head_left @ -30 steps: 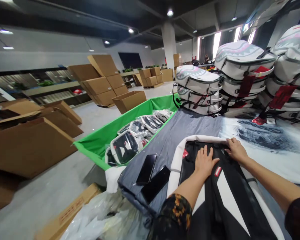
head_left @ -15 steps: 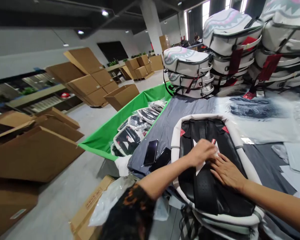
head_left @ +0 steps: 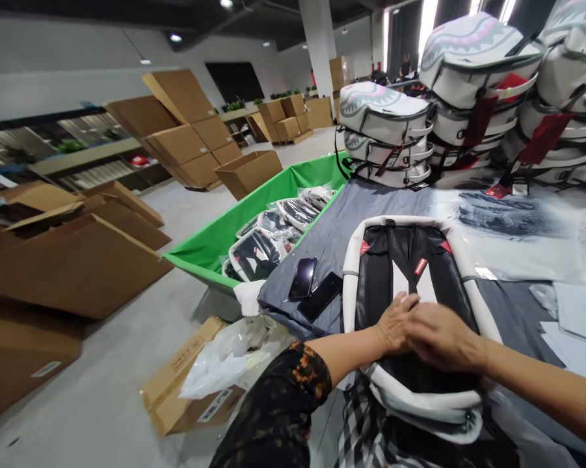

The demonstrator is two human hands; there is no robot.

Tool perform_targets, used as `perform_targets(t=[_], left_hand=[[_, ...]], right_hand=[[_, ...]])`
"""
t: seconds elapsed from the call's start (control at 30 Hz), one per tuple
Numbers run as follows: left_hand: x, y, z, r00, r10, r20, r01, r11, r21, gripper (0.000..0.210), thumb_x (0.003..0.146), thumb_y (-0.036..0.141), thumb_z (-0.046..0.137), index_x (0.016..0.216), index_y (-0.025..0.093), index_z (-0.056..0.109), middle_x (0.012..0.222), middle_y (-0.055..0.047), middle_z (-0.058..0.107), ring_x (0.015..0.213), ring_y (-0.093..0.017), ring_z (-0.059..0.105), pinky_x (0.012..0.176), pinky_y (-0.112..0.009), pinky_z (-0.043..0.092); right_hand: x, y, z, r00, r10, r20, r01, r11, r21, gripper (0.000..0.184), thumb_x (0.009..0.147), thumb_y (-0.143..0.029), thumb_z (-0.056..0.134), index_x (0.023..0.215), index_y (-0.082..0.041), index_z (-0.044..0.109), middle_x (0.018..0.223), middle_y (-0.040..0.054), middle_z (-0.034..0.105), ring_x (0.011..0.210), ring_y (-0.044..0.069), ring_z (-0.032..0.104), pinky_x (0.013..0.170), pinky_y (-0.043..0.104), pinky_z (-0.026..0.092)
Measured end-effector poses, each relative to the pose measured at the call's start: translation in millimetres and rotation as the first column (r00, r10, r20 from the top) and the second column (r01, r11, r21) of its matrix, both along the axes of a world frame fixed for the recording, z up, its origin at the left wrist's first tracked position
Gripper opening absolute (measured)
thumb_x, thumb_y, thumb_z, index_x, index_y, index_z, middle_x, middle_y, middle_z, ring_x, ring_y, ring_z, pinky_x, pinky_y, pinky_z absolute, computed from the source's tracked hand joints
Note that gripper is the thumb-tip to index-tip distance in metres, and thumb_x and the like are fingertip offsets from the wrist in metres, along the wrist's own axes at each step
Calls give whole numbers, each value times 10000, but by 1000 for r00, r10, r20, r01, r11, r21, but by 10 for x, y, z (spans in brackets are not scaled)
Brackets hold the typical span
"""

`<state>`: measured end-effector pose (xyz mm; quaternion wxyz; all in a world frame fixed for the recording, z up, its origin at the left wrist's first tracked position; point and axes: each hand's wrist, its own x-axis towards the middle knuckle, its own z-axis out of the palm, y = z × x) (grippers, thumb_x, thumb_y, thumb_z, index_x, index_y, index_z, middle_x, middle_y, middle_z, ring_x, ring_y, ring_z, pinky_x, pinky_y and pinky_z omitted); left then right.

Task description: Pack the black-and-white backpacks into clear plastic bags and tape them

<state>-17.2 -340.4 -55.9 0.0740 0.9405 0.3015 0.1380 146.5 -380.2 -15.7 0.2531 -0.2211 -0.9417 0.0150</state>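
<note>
While the left hand [head_left: 395,325] and the right hand [head_left: 443,338] meet, fingers curled, over the lower middle of a black backpack with white edging [head_left: 451,286], blur on the right hand hides whether either one grips a strap or anything else. The backpack lies strap side up at the near edge of the grey-covered desk [head_left: 339,211], its small red label [head_left: 420,266] showing just above the hands. On the floor to the left, a brown carton [head_left: 163,406] has crumpled clear plastic bags [head_left: 219,364] heaped over it, which hide its inside. Two black smartphones [head_left: 303,278] lie near each other on the desk, left of the backpack. Alongside the desk, a green-sided bin [head_left: 199,257] holds a row of black-and-white backpacks in clear plastic [head_left: 258,253], overlapping one another. Left of the bin stands a large carton with raised flaps [head_left: 88,260], its contents out of sight. Across the desk rise stacks of white shark-print backpacks [head_left: 385,133] with dark red tags. Beyond the bin, an open-topped carton [head_left: 251,175] shows only its walls, in front of piled cartons [head_left: 190,143]; farther off, smaller cartons [head_left: 285,123] sit on a pallet.
</note>
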Motion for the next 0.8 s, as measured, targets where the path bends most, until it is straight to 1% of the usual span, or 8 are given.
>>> perform_targets(t=[0.07,0.17,0.33,0.43,0.57,0.67,0.73,0.8], left_hand=[[-87,8,29,992,124,-4,-124,991,52,505,1008,451,494,1462,234,531,1546,-132,491,1482,-390,307,1193,-623,254],[-189,58,-19,969,245,-42,-242,968,67,621,982,611,478,1539,341,435,1646,-116,353,1518,-475,202,1150,-756,211],[-167,134,-155,953,300,-36,-299,954,37,629,958,653,494,1540,432,403,1680,-62,301,1523,-486,195,1146,-781,196],[-153,10,-170,946,320,-56,-318,947,46,613,973,604,506,1551,449,371,1685,-45,294,1524,-472,222,1157,-761,223],[-309,-349,-130,957,262,-122,-266,964,-16,797,923,612,584,1600,459,192,1702,-50,224,1526,-474,234,1166,-741,251],[-420,-499,65,970,183,-157,-204,971,-127,934,851,800,519,1615,429,130,1696,-76,236,1501,-492,280,1141,-754,267],[-378,-433,287,966,191,-175,-225,954,-199,939,848,859,421,1620,372,200,1618,-112,418,1413,-475,433,1109,-737,320],[-231,-243,493,956,235,-174,-268,942,-202,948,866,856,381,1610,275,293,1460,-155,599,1292,-438,554,1098,-701,348]], right_hand=[[-99,-151,64,930,315,190,-322,947,6,183,960,-276,446,970,-225,621,795,31,630,720,185,530,668,342,430],[-181,-158,-174,894,386,228,-373,923,-97,149,895,-263,428,878,-222,570,735,21,588,665,184,477,595,338,374],[-174,36,-702,963,209,168,-197,977,-83,118,776,-225,399,791,-234,516,701,34,583,667,195,493,633,336,401],[-203,-75,-652,978,98,183,-92,995,-41,143,771,-226,431,841,-225,557,763,51,637,692,205,548,665,360,445],[-114,-124,-369,990,-3,139,-4,999,50,194,893,-263,498,1039,-259,625,892,35,719,765,202,630,670,347,501],[182,159,-289,946,-322,43,310,933,183,382,952,-187,435,1296,-198,600,1208,126,714,1094,232,665,892,393,548],[393,390,-377,860,-509,15,488,832,265,472,940,-171,429,1393,-152,561,1396,172,626,1281,279,596,999,471,527],[522,553,-533,813,-579,62,549,798,250,483,933,-211,444,1388,-131,583,1443,193,587,1310,316,580,996,513,537]])
